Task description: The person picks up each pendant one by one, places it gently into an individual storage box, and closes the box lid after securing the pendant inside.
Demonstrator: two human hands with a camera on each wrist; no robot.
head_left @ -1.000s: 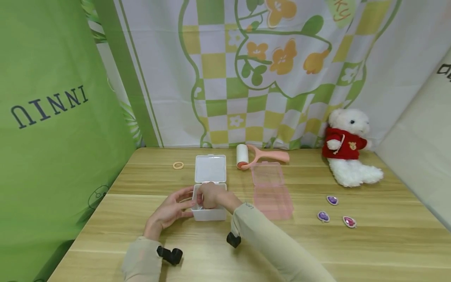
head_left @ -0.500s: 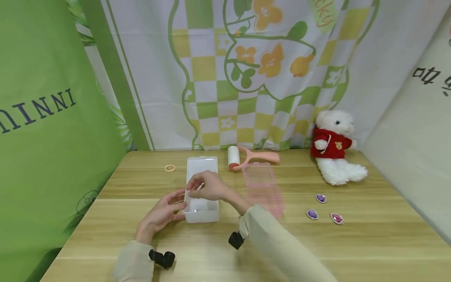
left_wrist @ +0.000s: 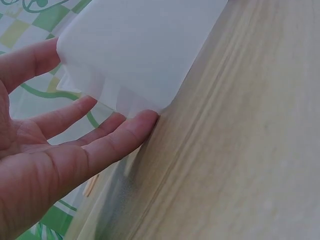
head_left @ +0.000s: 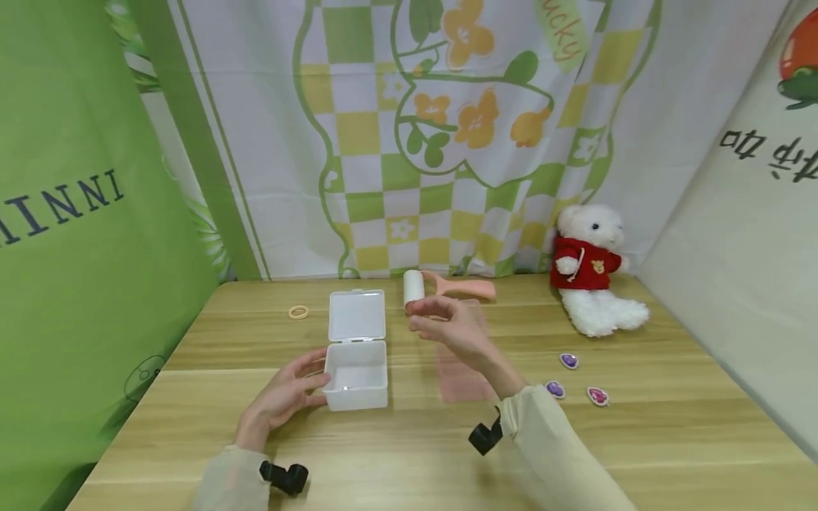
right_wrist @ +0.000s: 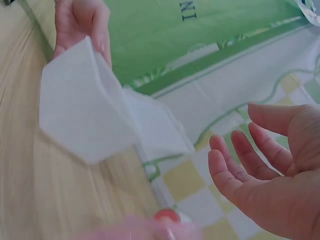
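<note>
A translucent white plastic box (head_left: 356,397) stands on the wooden table, its hinged lid (head_left: 357,316) laid back. Something small and shiny (head_left: 346,388) lies inside near the front, too small to identify. My left hand (head_left: 287,390) rests against the box's left outer wall; in the left wrist view its fingertips (left_wrist: 145,118) touch the wall. Over a translucent pink box (head_left: 461,383), also with its lid back, my right hand (head_left: 456,333) hovers and partly hides it. The right wrist view shows loosely bent fingers with nothing between thumb and fingers.
Behind the boxes lies a lint roller (head_left: 414,287) with a pink handle. A tan ring (head_left: 297,312) is at the back left. Two purple gems and one pink gem (head_left: 598,396) lie at the right. A white plush bear (head_left: 591,312) in red sits at the back right.
My right hand has come up out of the white box and moved right, over the pink box. The left hand stays at the white box. The head view has turned slightly right.
</note>
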